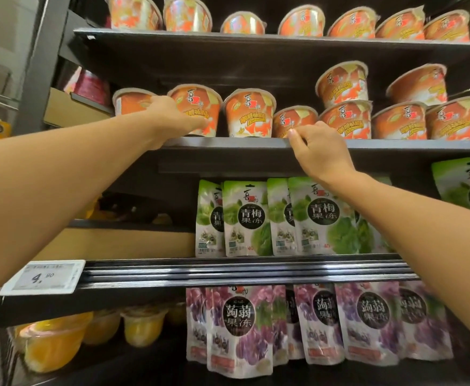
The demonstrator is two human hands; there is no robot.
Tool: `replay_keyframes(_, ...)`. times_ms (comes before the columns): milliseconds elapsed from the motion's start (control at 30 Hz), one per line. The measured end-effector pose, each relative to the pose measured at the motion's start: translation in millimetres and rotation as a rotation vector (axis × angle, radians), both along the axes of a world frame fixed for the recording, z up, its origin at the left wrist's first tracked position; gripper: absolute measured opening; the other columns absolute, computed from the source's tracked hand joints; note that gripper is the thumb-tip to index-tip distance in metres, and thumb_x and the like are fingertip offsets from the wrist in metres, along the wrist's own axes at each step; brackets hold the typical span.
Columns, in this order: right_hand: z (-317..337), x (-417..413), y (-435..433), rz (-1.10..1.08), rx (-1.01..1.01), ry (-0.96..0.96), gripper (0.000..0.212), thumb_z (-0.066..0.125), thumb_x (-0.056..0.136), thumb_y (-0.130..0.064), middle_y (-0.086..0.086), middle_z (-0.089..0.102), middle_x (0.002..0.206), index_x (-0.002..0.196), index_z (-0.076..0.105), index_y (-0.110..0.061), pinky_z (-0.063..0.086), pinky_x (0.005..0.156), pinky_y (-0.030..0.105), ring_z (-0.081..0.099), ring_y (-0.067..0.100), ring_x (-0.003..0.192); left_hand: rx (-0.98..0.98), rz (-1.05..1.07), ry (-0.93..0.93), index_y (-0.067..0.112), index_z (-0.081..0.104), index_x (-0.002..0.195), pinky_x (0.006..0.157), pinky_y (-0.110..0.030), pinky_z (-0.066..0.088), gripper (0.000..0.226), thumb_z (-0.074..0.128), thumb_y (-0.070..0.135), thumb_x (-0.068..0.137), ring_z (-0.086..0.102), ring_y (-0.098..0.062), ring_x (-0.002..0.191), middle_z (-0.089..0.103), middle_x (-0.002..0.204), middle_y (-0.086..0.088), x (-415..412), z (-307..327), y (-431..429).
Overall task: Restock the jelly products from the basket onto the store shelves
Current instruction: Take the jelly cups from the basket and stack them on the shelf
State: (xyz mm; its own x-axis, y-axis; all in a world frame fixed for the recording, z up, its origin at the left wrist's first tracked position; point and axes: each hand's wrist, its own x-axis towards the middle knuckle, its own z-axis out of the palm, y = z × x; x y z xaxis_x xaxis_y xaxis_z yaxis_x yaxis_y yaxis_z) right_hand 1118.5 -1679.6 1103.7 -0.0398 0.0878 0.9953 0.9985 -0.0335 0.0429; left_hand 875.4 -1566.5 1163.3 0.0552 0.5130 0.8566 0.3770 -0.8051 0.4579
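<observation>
The left hand and right hand are bare, as are the left forearm and right forearm; the right thumb shows a short-trimmed nail.

Glossy foil-lidded cups, matt dark shelf

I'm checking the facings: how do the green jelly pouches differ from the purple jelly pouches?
The green jelly pouches carry green fruit art; the purple jelly pouches carry purple fruit art. The green pouches' dark label reads 青梅果冻, the purple pouches' reads 蒟蒻果冻. The green row sits one level above the purple row. Both are pale pouches with a round dark label, facing front in rows.
</observation>
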Motion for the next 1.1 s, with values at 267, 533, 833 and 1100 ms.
replay_keyframes(267,1,-4,-6,-0.026,-0.069,0.036,0.04,0.037,0.104,-0.029,-0.003,0.046,0.073,0.064,0.039,-0.026,0.031,0.07,0.032,0.044,0.017,0.083,0.058,0.106,-0.202,0.004,0.049,0.132,0.102,-0.042,0.049,0.072,0.07,0.053,0.082,0.056,-0.024,0.119,0.057,0.129,-0.012,7,-17,-2)
replay_keyframes(533,-20,-20,-9,-0.063,-0.059,0.097,0.042,0.03,0.105,-0.029,0.008,0.06,0.088,0.092,0.065,-0.008,0.041,0.09,0.04,0.056,0.025,0.09,0.219,-0.059,-0.388,0.019,0.061,0.103,0.064,-0.013,0.038,0.013,0.055,0.028,0.094,0.054,-0.002,0.079,0.055,0.088,0.014,1,-92,-40)
replay_keyframes(833,-171,-56,-77,0.324,-0.248,0.167,0.031,0.044,0.096,-0.023,-0.01,0.067,0.111,0.115,0.069,-0.022,0.039,0.089,0.008,0.057,0.0,0.103,0.076,-0.377,-0.191,0.03,0.062,0.08,0.061,-0.008,0.044,0.014,0.054,0.021,0.086,0.059,0.003,0.07,0.064,0.078,0.012,-16,-291,-106)
replay_keyframes(1100,-496,-60,-133,0.743,-0.652,0.769,0.025,0.05,0.093,-0.004,0.001,0.071,0.078,0.087,0.069,-0.02,0.054,0.07,0.037,0.069,0.018,0.073,-0.736,-0.32,-0.126,0.017,0.062,0.074,0.049,-0.016,0.043,0.016,0.056,0.011,0.088,0.056,-0.002,0.049,0.06,0.053,0.01,17,-587,-165)
